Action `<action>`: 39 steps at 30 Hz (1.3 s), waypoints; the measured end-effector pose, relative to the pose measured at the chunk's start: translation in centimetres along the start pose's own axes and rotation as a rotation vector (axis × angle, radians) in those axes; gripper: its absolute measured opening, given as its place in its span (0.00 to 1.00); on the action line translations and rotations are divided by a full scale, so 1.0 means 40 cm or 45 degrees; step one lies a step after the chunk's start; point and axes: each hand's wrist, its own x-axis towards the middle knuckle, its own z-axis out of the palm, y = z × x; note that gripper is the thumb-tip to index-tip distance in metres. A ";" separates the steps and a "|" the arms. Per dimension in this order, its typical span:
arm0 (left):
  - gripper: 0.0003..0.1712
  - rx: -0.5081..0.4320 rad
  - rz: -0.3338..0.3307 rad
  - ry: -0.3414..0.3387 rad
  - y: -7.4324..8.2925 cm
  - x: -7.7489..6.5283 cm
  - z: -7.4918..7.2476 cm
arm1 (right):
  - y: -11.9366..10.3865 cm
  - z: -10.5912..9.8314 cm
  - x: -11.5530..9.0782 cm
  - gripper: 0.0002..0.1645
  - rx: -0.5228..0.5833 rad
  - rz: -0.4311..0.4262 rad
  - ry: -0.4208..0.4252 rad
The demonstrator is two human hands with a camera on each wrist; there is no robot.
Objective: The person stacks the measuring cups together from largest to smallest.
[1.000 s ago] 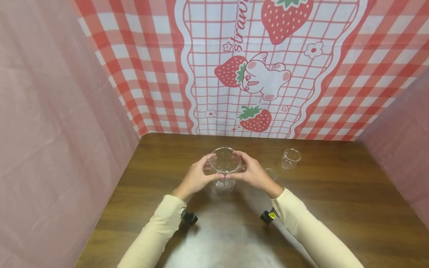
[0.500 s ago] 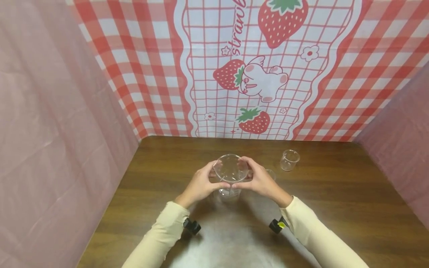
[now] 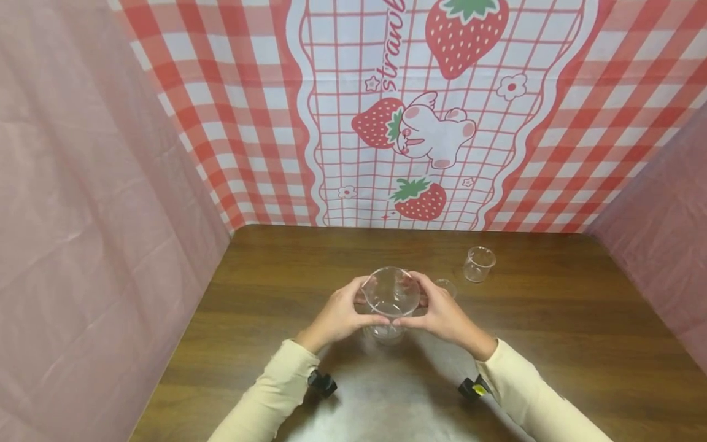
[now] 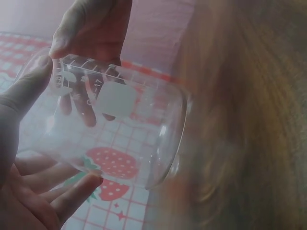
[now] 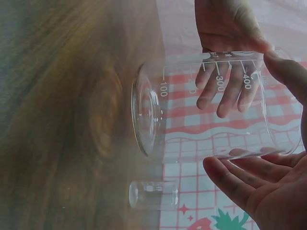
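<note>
A large clear glass beaker [image 3: 391,298] with white graduation marks is upright near the middle of the table. My left hand [image 3: 339,313] grips its left side, thumb on the near face and fingers round the back. On the opposite side my right hand [image 3: 442,313] grips it in the same manner. The two thumb tips nearly meet at the front. In the right wrist view, numbers such as 100, 300 and 400 run along the beaker [image 5: 211,105]. Its base seems a little above the table. Nothing is visible inside it.
A small clear beaker [image 3: 479,265] stands to the right, towards the back of the wooden table [image 3: 552,344]. Just beyond my right hand lies a faint clear round thing [image 3: 445,287], its kind unclear. A strawberry-print cloth [image 3: 265,153] hangs behind the table.
Both hands have brought the large beaker closer to me and slightly to the right. Their grip looks the same. The small beaker has stayed in place.
</note>
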 end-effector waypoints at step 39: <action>0.50 0.002 -0.072 -0.140 -0.030 -0.016 0.042 | 0.050 0.035 -0.049 0.52 0.021 0.055 0.003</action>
